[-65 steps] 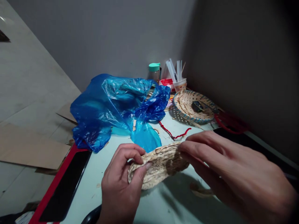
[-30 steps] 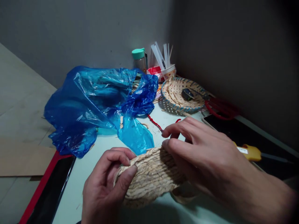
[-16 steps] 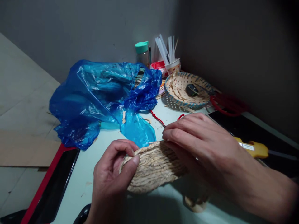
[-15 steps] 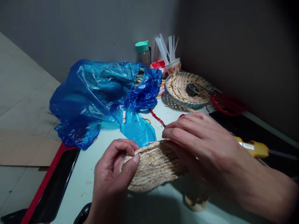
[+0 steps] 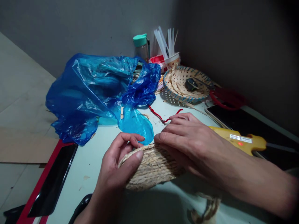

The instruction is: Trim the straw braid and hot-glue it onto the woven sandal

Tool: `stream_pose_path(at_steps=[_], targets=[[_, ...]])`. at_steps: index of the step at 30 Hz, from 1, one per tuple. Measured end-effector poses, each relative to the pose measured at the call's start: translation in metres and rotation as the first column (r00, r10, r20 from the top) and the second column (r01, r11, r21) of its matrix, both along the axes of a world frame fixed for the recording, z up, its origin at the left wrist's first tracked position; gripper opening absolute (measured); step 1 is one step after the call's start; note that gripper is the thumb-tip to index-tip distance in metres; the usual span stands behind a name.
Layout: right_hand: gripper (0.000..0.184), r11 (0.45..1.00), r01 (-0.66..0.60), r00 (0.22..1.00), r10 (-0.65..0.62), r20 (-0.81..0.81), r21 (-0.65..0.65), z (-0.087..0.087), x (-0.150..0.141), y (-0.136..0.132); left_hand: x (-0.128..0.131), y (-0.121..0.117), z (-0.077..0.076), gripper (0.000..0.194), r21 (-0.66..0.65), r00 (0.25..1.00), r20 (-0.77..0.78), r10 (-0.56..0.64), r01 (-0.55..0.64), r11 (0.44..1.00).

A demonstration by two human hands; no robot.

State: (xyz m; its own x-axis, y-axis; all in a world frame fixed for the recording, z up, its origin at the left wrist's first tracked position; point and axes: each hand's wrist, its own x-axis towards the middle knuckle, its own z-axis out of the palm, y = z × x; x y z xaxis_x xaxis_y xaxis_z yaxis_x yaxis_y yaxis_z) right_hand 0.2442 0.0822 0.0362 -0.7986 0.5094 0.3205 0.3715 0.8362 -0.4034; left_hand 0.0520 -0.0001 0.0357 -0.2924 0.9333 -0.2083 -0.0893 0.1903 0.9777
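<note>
A small bowl-shaped piece woven from pale straw rope (image 5: 149, 169) is held over the light green table (image 5: 98, 161). My left hand (image 5: 116, 168) pinches its left rim, thumb outside and fingers curled over the edge. My right hand (image 5: 187, 143) grips the right side, fingers pressed along the top rim. A loose tail of straw braid (image 5: 207, 210) trails from under the piece near the front edge.
A crumpled blue plastic bag (image 5: 100, 90) lies behind my hands. A round woven basket (image 5: 184, 84), a cup of white sticks (image 5: 171, 59), a green-capped bottle (image 5: 141, 45) and red yarn (image 5: 161, 116) stand at the back. A yellow glue gun (image 5: 238, 141) lies right. A dark red-edged tablet (image 5: 53, 183) lies left.
My right hand's fingers slid leftward along the rim toward my left hand. The view shifted, showing more of the glue gun.
</note>
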Motion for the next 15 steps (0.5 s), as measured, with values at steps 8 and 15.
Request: stream_pose_path(at_steps=[8, 15], targets=[[0.014, 0.993, -0.029, 0.999, 0.027, 0.018, 0.115, -0.011, -0.003, -0.004, -0.016, 0.006, -0.006, 0.016, -0.149, 0.977, 0.09, -0.195, 0.207, 0.967], [0.02, 0.982, -0.069, 0.995, 0.055, 0.081, 0.177, -0.025, -0.01, -0.005, -0.019, 0.01, -0.012, 0.013, -0.189, 0.972, -0.043, -0.233, 0.221, 0.957]])
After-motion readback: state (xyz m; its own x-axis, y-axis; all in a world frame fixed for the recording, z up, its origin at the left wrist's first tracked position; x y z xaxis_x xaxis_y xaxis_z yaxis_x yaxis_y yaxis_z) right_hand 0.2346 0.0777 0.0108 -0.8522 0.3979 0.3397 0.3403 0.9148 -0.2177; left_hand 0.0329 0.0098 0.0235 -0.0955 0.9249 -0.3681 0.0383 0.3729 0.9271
